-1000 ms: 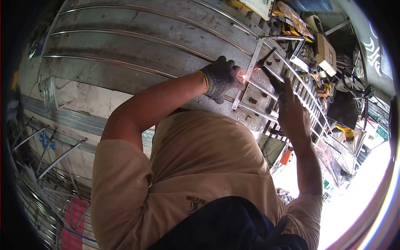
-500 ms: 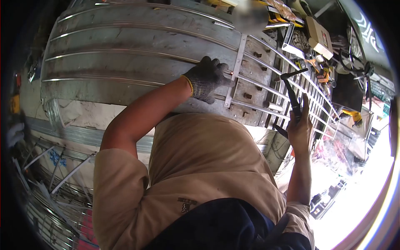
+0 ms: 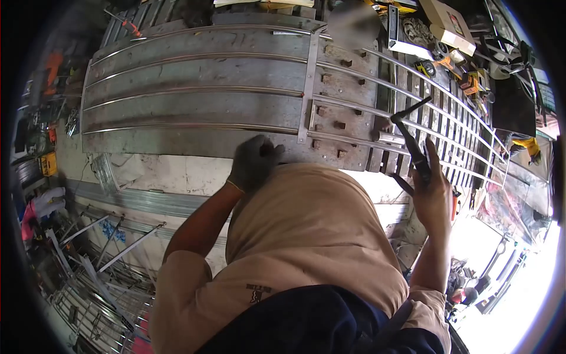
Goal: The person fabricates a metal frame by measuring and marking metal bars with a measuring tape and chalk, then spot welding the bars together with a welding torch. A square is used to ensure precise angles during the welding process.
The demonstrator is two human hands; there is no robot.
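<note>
My right hand, bare, grips a black TIG welding torch with its angled head up over the bars on the right. In a dark knit glove, my left hand is at the table's front edge, close to my belly, with its fingers curled in and nothing visible in them. Long shiny metal rods lie across the steel table. They meet a flat metal crossbar that has a small reddish spot at one joint. The rods run on to the right beyond the crossbar.
Small metal blocks stand on the plate right of the crossbar. At the back right are a cardboard box, a tape measure and other tools. A rack of metal frames stands at lower left.
My left hand has come off the crossbar and back toward my body, its fingers curling in. The right hand still holds the torch in a similar pose. The view has shifted.
</note>
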